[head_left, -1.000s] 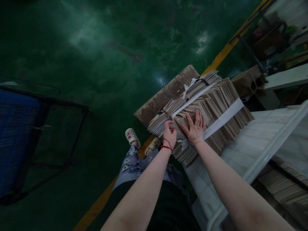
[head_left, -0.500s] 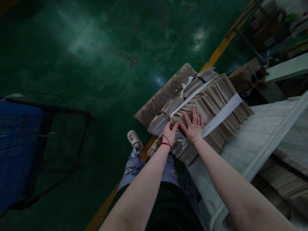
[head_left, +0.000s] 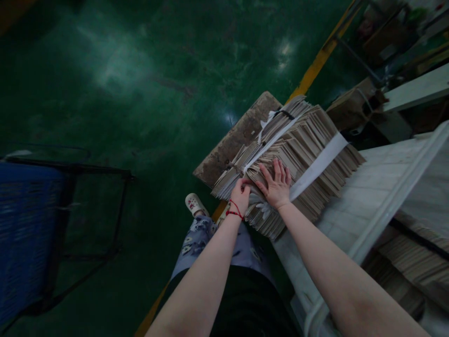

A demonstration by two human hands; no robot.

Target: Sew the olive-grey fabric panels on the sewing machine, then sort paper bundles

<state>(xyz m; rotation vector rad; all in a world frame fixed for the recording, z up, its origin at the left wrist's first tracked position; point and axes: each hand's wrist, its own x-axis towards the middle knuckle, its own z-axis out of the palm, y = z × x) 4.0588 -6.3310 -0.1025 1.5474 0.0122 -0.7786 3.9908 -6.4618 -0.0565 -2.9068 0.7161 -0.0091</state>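
A large bundle of flat brown cardboard pieces [head_left: 308,135], standing on edge, is bound with white straps [head_left: 321,166]. Spread over the near part of the bundle, my right hand [head_left: 278,187] lies with its fingers apart on the cardboard edges. My left hand [head_left: 241,193], a red bracelet at its wrist, is closed at the bundle's left side. Its thumb and fingers press together there; whatever they pinch is too small and dark to make out. A knotted end of white strap [head_left: 267,208] shows just below my right hand.
Under the bundle's far left side lies a worn wooden board [head_left: 238,135]. A white plastic-looking table or tray [head_left: 389,187] runs along the right, with more stacked cardboard [head_left: 417,252] beyond its rim. At left stands a blue crate [head_left: 28,234] on a dark metal frame.
My left hand has shifted slightly left, away from my right hand, and its fingers have curled in more. My right hand stays spread on the cardboard. The whole view has shifted a little.
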